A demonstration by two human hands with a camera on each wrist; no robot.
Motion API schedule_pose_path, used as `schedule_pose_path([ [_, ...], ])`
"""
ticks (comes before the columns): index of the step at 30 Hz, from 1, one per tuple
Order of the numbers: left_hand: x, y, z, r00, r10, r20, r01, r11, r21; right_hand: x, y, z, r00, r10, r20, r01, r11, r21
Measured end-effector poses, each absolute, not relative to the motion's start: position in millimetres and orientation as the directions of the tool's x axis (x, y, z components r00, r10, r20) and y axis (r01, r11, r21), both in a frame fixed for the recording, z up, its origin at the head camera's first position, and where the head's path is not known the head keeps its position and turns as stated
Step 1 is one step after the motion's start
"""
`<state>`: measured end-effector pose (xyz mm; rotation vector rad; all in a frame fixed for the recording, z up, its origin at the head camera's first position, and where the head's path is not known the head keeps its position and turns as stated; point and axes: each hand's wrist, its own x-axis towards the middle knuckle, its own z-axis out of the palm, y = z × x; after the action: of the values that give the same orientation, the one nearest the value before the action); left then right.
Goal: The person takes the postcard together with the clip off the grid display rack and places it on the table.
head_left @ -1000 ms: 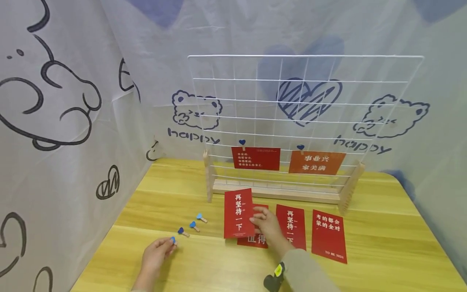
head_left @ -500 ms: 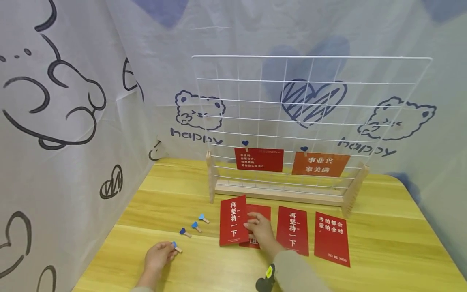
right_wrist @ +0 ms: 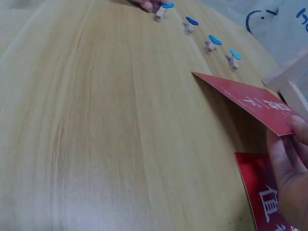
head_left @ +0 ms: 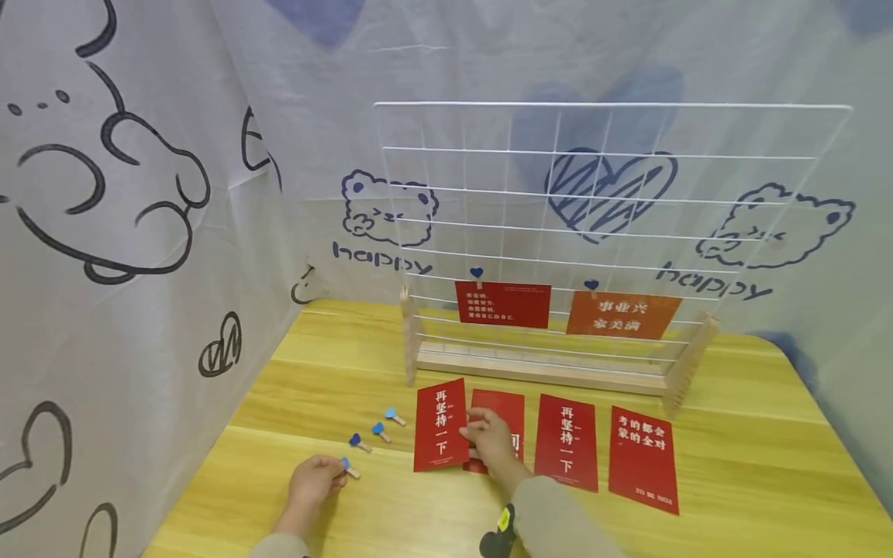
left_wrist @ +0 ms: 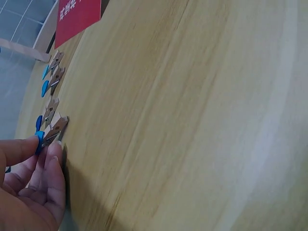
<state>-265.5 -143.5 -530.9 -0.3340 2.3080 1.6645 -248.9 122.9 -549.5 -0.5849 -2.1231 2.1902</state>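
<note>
The red card (head_left: 440, 425), lifted off the desk (head_left: 732, 434) near its middle front, is pinched at its right edge by the right grip (head_left: 491, 440). Under that hand lies a second red card (head_left: 504, 407), with two more to its right. Toward the desk's left front edge the left grip (head_left: 317, 480) pinches a blue heart clip (head_left: 346, 466); three more clips (head_left: 377, 428) lie beyond it. The wire grid stand (head_left: 558, 232) rises behind.

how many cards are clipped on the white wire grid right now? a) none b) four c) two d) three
c, two cards hang on the white wire grid: a red card with small white text and an orange card with large white characters, each under a blue heart clip; the other red cards are off the grid.
</note>
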Motion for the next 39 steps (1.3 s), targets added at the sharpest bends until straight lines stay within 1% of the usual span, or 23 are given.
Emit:
schedule_pose_path([
  [7, -268, -137, -533, -0.938, -0.020, -0.346, -0.330, 0.358, 0.873, -251, 116, -554, -0.923, 0.290, -0.251, 0.243, -0.064, -0.968],
  [13, -268, -136, -528, -0.941, 0.005, -0.339, -0.302, 0.437, 0.847, -245, 112, -552, -0.943, 0.271, -0.193, 0.187, -0.048, -0.981],
  [17, -267, -138, -520, -0.936, 0.057, -0.347, -0.273, 0.508, 0.817, -246, 114, -552, -0.947, 0.254, -0.196, 0.201, -0.005, -0.980],
  [19, -267, -139, -517, -0.931, 0.075, -0.356, -0.264, 0.535, 0.803, -248, 116, -553, -0.944, 0.245, -0.219, 0.231, 0.020, -0.973],
  [24, -270, -143, -514, -0.928, 0.083, -0.364, -0.250, 0.586, 0.771, -250, 119, -550, -0.951, 0.211, -0.225, 0.247, 0.084, -0.965],
  [29, -275, -146, -515, -0.942, 0.094, -0.323, -0.228, 0.527, 0.819, -250, 120, -544, -0.959, 0.211, -0.191, 0.231, 0.183, -0.956],
  [31, -278, -149, -518, -0.950, 0.129, -0.285, -0.188, 0.491, 0.851, -250, 120, -544, -0.961, 0.211, -0.179, 0.221, 0.199, -0.955],
  [35, -280, -147, -514, -0.948, 0.147, -0.281, -0.185, 0.462, 0.867, -249, 122, -542, -0.971, 0.180, -0.157, 0.185, 0.151, -0.971],
  [39, -278, -138, -501, -0.938, 0.148, -0.313, -0.231, 0.406, 0.884, -249, 126, -539, -0.981, 0.145, -0.131, 0.145, 0.089, -0.985],
])
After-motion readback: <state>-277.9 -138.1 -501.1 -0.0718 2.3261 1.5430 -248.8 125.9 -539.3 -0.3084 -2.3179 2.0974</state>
